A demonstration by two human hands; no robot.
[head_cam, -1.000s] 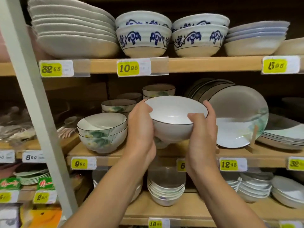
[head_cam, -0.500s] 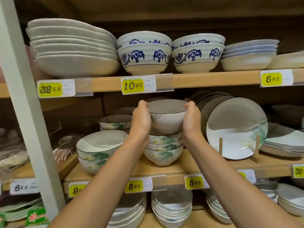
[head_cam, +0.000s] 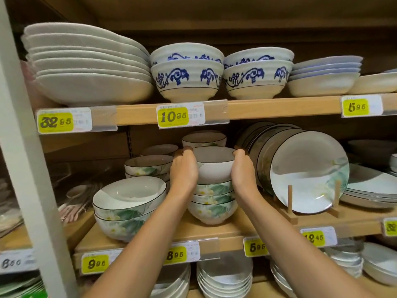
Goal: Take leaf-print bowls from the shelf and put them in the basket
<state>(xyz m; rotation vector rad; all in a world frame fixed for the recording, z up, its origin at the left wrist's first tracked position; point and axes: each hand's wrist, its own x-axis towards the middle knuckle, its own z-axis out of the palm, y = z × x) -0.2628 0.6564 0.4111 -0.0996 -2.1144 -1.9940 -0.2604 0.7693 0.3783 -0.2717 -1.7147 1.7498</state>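
Above both hands, the upper shelf (head_cam: 268, 108) carries one stack of wide white dishes (head_cam: 90, 67), about seven deep, though the rims crowd too closely to be sure. Beside those stand four blue-patterned bowls (head_cam: 187, 76) in two stacks of two. Under the hands runs the lower shelf board (head_cam: 214, 231).

Just right of the right hand, leaf-print plates (head_cam: 307, 173) stand on edge in a wooden rack (head_cam: 290, 198), with at least four rims showing. Left of the left hand and nearer the camera sit two wide leaf-print bowls (head_cam: 129, 203), one nested in the other.

Between the hands rises a stack of deeper leaf-print bowls (head_cam: 212, 201), with three below and a fourth on top. That top bowl (head_cam: 213, 166) sits upright, mouth up and rim close to level. It is round, so no axis is longer than another. Its near wall is plain white, and its foot is hidden inside the bowl beneath. Whether it rests there or hangs just free, I cannot tell.

Both forearms reach up and forward, converging on the stack. The left hand (head_cam: 184, 173) cups the top bowl's left wall, fingertips curling at the rim. The right hand (head_cam: 243, 171) mirrors it on the right wall, so the bowl is clasped between two curved palms.
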